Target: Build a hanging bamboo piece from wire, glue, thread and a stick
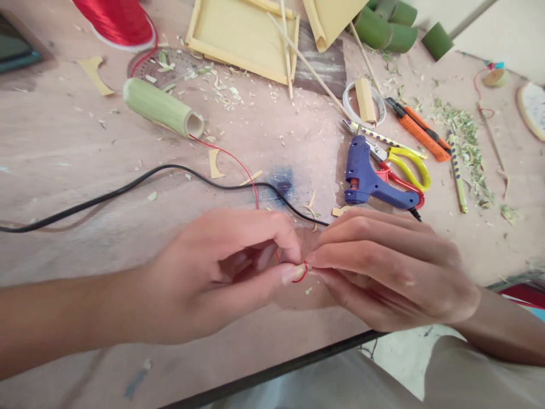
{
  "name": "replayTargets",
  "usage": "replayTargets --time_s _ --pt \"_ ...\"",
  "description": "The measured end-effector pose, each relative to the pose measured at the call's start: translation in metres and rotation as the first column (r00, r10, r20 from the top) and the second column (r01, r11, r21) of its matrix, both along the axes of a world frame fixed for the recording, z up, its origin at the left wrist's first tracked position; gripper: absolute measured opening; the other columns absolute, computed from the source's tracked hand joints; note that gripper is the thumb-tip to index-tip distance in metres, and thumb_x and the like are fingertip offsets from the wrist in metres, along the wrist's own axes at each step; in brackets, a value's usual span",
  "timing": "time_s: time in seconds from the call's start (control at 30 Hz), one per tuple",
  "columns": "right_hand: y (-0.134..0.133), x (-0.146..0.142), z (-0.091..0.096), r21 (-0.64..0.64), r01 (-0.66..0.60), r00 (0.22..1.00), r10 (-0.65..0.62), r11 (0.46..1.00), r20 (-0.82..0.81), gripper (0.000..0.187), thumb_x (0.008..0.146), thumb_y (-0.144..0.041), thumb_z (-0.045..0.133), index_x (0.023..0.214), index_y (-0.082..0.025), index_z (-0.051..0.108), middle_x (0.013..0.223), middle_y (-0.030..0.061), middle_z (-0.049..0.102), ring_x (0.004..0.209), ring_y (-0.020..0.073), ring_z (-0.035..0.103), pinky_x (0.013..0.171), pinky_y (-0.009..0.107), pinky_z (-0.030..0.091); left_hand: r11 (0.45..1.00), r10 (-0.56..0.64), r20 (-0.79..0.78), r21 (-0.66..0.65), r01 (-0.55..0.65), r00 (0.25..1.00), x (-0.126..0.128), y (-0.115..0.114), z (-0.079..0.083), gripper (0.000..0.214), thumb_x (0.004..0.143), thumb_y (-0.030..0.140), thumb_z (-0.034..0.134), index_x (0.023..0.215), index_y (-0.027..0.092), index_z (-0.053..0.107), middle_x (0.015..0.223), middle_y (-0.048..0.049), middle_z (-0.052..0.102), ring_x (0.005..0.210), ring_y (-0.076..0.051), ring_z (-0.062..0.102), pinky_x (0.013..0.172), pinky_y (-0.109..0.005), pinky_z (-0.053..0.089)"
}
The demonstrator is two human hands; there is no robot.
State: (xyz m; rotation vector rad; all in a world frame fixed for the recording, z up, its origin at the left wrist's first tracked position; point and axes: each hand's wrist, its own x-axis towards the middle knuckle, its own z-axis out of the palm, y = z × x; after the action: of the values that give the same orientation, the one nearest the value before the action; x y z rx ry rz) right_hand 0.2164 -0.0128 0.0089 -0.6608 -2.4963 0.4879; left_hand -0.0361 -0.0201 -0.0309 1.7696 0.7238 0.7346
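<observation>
Between the fingertips of my left hand (238,272) is a small pale piece (301,271), mostly hidden, its exact kind unclear. Red thread (242,165) loops round it. My right hand (395,264) pinches at the other side of the loop, its fingertips hiding what they grip there. The thread runs from the open end of a peeled bamboo tube (162,108) on the table, passing behind my left hand. Both hands are close together above the table's near side.
A black cable (128,184) crosses the table behind my hands. Near my right hand lie a blue glue gun (361,170), scissors (409,165) and an orange cutter (421,133). Farther back are tape (347,102), a cardboard tray (242,42), a red thread spool (117,23) and green bamboo pieces (378,28).
</observation>
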Motion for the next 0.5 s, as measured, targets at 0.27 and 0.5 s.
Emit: replayTargets --time_s 0.27,0.5 --pt "0.004 0.000 0.006 -0.085 -0.060 0.996 0.054 0.995 -0.066 0.006 0.099 -0.012 0.073 0.105 -0.013 0.073 0.092 0.0069 0.079 0.083 0.0143 0.075 0.074 0.028 0.063 0.998 0.009 0.020 -0.057 -0.008 1.000 0.000 0.000 0.000 0.013 0.102 0.019 0.067 0.090 0.023 0.068 0.071 0.0054 0.062 0.054 -0.008 0.051 0.049 -0.020 0.039" --pt "0.111 0.106 0.010 0.262 0.594 0.757 -0.639 0.761 0.141 0.013 0.089 -0.031 0.084 0.095 -0.024 0.075 0.094 0.0072 0.078 0.088 0.0215 0.068 0.082 0.038 0.053 0.977 0.104 0.019 -0.191 -0.099 0.994 -0.001 0.000 -0.002 0.015 0.106 0.026 0.067 0.094 0.020 0.073 0.077 0.0016 0.069 0.059 -0.008 0.058 0.050 -0.015 0.044"
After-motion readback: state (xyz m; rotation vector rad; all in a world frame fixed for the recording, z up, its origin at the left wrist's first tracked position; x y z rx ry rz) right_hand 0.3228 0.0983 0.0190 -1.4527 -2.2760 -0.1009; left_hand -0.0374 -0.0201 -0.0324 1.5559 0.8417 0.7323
